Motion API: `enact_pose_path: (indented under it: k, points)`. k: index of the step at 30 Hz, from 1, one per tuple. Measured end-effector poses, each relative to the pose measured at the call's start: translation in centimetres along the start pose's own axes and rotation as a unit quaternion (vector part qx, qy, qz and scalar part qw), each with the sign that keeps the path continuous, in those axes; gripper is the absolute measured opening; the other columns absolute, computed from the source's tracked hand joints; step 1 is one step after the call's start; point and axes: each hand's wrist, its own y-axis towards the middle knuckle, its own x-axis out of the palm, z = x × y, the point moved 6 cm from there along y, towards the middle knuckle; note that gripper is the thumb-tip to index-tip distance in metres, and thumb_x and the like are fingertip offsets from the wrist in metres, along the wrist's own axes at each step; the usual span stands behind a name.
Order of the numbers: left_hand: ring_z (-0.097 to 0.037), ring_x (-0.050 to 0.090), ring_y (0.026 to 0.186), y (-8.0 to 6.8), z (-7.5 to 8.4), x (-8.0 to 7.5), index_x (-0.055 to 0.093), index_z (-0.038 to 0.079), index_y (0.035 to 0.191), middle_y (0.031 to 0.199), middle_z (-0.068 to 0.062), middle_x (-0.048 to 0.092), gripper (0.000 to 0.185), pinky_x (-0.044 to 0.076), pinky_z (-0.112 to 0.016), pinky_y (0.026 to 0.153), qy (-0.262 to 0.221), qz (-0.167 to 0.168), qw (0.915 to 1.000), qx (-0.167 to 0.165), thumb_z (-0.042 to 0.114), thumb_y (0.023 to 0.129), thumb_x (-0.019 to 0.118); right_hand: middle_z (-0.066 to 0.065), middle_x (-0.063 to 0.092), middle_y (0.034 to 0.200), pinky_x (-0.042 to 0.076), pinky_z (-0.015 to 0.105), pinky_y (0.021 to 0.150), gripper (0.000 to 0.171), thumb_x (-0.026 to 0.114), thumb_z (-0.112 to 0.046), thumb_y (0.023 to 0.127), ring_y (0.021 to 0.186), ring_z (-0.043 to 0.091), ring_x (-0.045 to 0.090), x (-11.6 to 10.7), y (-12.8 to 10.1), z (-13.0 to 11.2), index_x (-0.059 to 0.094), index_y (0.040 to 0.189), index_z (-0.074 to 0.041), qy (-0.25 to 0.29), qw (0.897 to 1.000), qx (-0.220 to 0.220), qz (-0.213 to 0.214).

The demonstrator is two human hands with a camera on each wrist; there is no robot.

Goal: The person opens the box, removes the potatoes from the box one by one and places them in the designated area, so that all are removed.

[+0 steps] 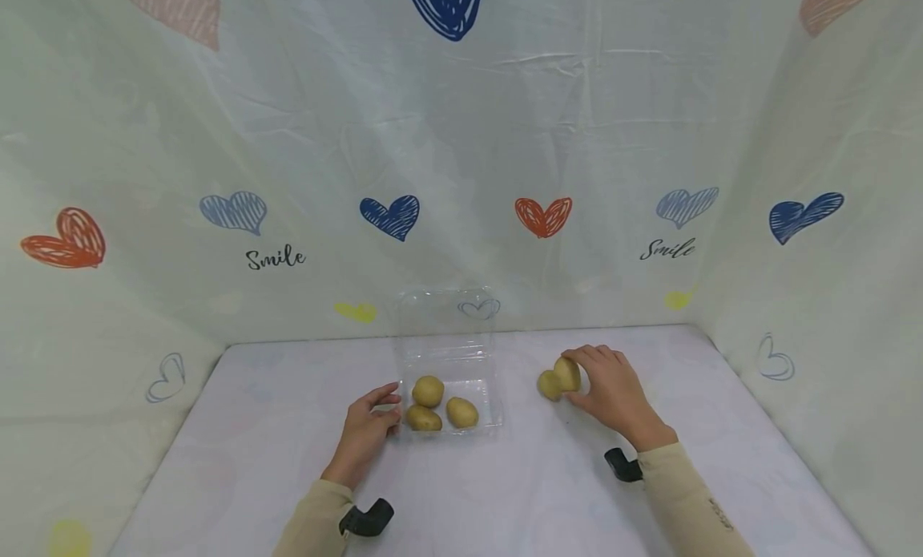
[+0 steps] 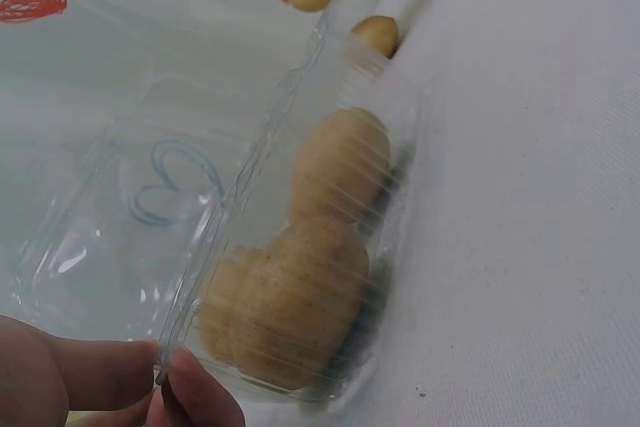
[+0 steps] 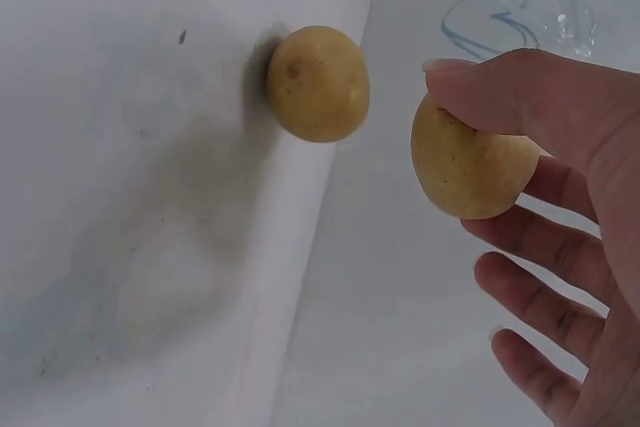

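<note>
While the left hand (image 1: pixel 363 441) pinches the left-hand rim of a clear box (image 1: pixel 469 385) with thumb and finger, the right hand (image 1: pixel 611 390) has a plump potato (image 3: pixel 475 162) clamped between its digits, well to the right of the box. From where I stand it's pale yellow-brown, rounded, a touch longer than wide, its smooth skin dotted with tiny dark specks. The right hand's remaining fingers are spread apart. It's held off the white table (image 1: pixel 447 493), just beside a loose potato (image 3: pixel 318 84), and the right wrist view shows a gap between the two. The loose one rests on the table, nearly round, with a small brown blemish and a soft shine.

Three more lie in the box, whose see-through lid (image 1: pixel 440 320) stands raised at the back. The rear potato (image 1: pixel 429 390) is roundish; the front left potato (image 1: pixel 423 418) is longer and lies sideways, and whether those two touch I can't tell. The right-hand potato (image 1: pixel 462 413) is an even, pale oval just beside them. Through the ribbed plastic wall, their skins look tan.
</note>
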Motion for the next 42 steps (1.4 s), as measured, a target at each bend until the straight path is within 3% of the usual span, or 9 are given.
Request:
enact_pose_path:
  k: [14,42]
  points:
    - [-0.016,0.061,0.086,-0.1,0.2,0.1,0.054,-0.010,0.146,0.129,-0.026,0.059,0.047,0.055,-0.024,0.068,0.000,-0.001,1.0000,0.004,-0.008,0.100,0.061,0.014,0.074,0.115,0.053,0.058,0.089,0.059,0.098,-0.013,0.070,0.104,0.037,0.066,1.4,-1.1,2.5,0.071,0.122,0.000,-0.013,1.000,0.025,-0.005]
    - [-0.014,0.060,0.084,-0.1,0.2,0.1,0.052,-0.011,0.147,0.130,-0.027,0.058,0.048,0.054,-0.024,0.067,-0.008,-0.005,0.9999,0.006,-0.007,0.100,0.062,0.017,0.072,0.114,0.055,0.057,0.085,0.057,0.094,-0.017,0.077,0.102,0.039,0.066,3.6,-1.5,3.4,0.070,0.126,0.001,-0.003,0.999,0.040,-0.035]
